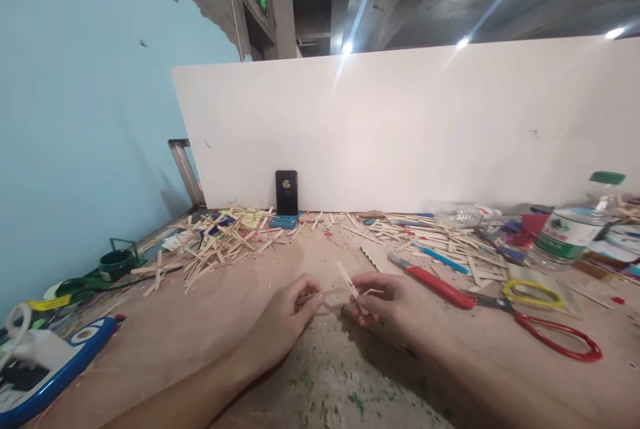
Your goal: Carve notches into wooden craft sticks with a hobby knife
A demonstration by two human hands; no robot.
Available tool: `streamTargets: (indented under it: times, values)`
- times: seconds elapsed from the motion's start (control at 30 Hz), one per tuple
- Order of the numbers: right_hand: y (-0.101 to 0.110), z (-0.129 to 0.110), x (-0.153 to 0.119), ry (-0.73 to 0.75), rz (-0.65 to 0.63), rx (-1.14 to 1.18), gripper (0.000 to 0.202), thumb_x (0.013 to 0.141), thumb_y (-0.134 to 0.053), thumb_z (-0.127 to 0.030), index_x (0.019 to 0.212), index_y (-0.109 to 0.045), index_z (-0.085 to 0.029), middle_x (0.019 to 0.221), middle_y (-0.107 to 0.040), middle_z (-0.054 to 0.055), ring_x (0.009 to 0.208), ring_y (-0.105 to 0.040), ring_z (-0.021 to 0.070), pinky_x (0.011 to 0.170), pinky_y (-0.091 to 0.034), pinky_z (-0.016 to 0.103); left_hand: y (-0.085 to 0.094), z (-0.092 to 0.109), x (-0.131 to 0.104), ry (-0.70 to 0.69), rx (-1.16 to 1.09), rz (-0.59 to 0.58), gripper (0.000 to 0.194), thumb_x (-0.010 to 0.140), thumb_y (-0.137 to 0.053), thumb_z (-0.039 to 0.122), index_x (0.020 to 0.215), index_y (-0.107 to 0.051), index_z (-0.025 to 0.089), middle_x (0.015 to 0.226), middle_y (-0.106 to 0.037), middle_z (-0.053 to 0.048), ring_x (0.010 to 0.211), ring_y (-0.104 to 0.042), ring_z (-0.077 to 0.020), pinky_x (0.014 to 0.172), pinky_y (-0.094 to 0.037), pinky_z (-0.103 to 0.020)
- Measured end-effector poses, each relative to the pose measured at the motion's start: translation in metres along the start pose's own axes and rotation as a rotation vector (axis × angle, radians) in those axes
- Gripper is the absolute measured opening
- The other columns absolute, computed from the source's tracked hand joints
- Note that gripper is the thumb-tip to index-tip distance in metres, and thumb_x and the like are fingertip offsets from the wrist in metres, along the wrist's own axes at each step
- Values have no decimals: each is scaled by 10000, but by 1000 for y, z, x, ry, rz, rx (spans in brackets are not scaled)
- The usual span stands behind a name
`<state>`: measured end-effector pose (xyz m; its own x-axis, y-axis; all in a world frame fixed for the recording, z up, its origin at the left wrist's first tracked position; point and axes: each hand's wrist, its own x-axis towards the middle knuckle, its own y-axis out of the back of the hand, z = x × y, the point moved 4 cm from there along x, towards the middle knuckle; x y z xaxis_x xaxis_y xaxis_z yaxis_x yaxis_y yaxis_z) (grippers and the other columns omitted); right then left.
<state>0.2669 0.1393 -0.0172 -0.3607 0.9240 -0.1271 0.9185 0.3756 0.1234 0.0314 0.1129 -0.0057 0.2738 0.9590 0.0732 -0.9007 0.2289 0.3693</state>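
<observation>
My left hand (293,309) is closed, with a thin pale wooden stick (331,291) pinched between thumb and fingers and pointing right. Close beside it, my right hand (387,301) pinches a flat wooden craft stick (346,277) that tilts up and to the left. Another thin piece of wood juts out between the right fingers; how it is joined, if at all, I cannot tell. Beneath the right hand lies a brown rod-like thing (353,318), mostly covered by the hand and its shadow. A dark striped pencil-like stick (370,259) rests just beyond.
Right of my hands lie a red-handled knife (440,286), scissors (515,309), a blue pen-like tool (441,258) and a water bottle (570,229). Piles of craft sticks (220,249) spread along the back. A black phone (287,192) stands against the white board. A blue-edged power strip (85,349) sits left.
</observation>
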Motion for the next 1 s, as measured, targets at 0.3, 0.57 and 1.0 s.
streamTargets:
  times: [0.3, 0.57, 1.0]
  values:
    - [-6, 0, 0, -31, -100, 47, 374, 1141, -833, -426, 1408, -770, -171, 1312, -800, 95, 1113, -801, 233, 980, -727, 443, -1, -2, 0, 11, -30, -22, 521, 1044, -673, 764, 1012, -616, 247, 787, -545, 58, 726, -517, -176, 746, -427, -327]
    - [-9, -3, -3, -14, -165, 37, 331, 1133, -844, -422, 1332, -787, -163, 1258, -811, 83, 1087, -802, 224, 966, -725, 429, -4, -5, -2, 30, -75, -51, 553, 1028, -678, 793, 1021, -606, 245, 778, -572, 53, 735, -528, -172, 713, -413, -303]
    - [-10, -5, -4, -63, -209, 68, 333, 1145, -826, -441, 1323, -778, -163, 1238, -798, 78, 1036, -785, 208, 895, -714, 385, -7, -8, -1, 11, -131, -121, 553, 1065, -738, 776, 1021, -636, 235, 774, -545, 64, 689, -511, -153, 723, -454, -314]
